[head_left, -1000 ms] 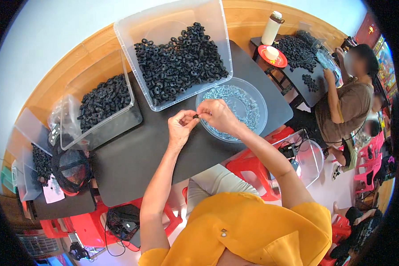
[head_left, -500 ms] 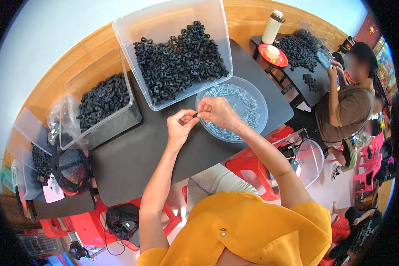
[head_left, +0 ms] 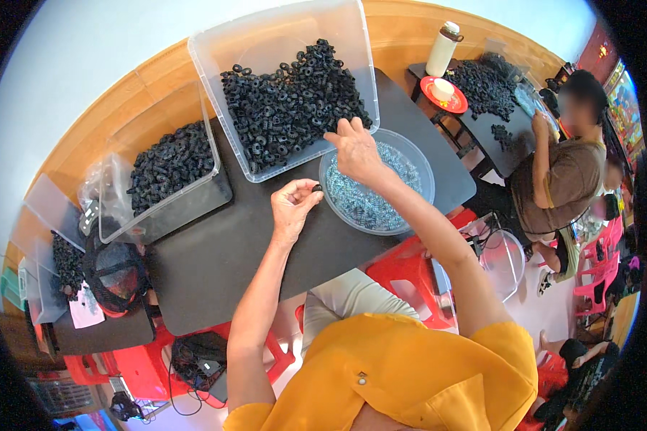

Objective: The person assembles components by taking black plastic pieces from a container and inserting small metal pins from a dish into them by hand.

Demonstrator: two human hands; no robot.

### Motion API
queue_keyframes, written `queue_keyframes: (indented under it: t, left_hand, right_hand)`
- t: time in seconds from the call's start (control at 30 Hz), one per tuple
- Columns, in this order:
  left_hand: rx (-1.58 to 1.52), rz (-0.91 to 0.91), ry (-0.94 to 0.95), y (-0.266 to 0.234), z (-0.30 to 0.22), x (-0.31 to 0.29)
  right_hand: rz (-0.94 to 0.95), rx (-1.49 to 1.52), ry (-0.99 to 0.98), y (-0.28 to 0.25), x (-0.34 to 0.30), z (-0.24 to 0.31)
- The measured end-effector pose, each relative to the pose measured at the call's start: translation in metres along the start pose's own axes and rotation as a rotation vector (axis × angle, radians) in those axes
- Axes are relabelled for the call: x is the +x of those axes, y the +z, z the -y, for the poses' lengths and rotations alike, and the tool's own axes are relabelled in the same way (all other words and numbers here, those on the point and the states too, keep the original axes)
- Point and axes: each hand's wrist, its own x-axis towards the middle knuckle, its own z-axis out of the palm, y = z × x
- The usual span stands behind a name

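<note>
Dark, smooth tabletop (head_left: 216, 266) across frame centre; left hand (head_left: 293, 207), mid-frame, pinching small, black, rounded piece (head_left: 317, 187) in its fingertips; right hand (head_left: 357, 152), upper centre, over clear, round plastic tub (head_left: 430, 172) beside translucent, rectangular plastic bin (head_left: 273, 43), its grip hidden, cannot tell

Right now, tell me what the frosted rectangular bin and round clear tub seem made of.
Frosted rectangular bin: probably plastic, cloudy, satiny; light passes hazily through its walls. Round clear tub: likely glossy plastic, as the dark table shows through.
</note>
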Motion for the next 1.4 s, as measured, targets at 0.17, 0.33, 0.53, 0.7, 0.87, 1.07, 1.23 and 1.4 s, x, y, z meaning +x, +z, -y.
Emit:
queue_keyframes:
  t: [0.17, 0.33, 0.53, 0.7, 0.87, 1.07, 1.23, 1.4]
  left_hand:
    - [0.002, -0.021, 0.006, 0.003, -0.004, 0.000]
    - [0.027, 0.006, -0.020, 0.000, -0.001, 0.001]
    - [0.033, -0.002, -0.003, -0.001, -0.001, 0.002]
    - [-0.004, -0.011, 0.001, 0.001, -0.003, 0.001]
    - [0.020, -0.009, 0.036, -0.005, -0.001, 0.002]
    - [-0.085, -0.002, 0.002, 0.000, -0.004, 0.001]
    - [-0.105, 0.012, 0.003, 0.000, -0.005, 0.000]
    - [-0.087, 0.025, -0.005, 0.001, -0.009, -0.001]
  right_hand:
    - [0.012, -0.340, -0.145, 0.025, 0.011, -0.004]
    - [0.001, -0.356, -0.213, 0.024, 0.010, -0.001]
    - [-0.030, -0.310, -0.232, 0.018, 0.004, 0.001]
    - [-0.066, -0.153, -0.342, 0.021, 0.004, -0.014]
    - [-0.012, 0.353, -0.108, 0.006, -0.007, -0.009]
    - [0.272, 1.403, 0.358, -0.008, -0.036, 0.005]
    - [0.327, 1.448, 0.351, -0.008, -0.047, 0.013]
    - [0.247, 1.399, 0.388, -0.004, -0.051, 0.017]
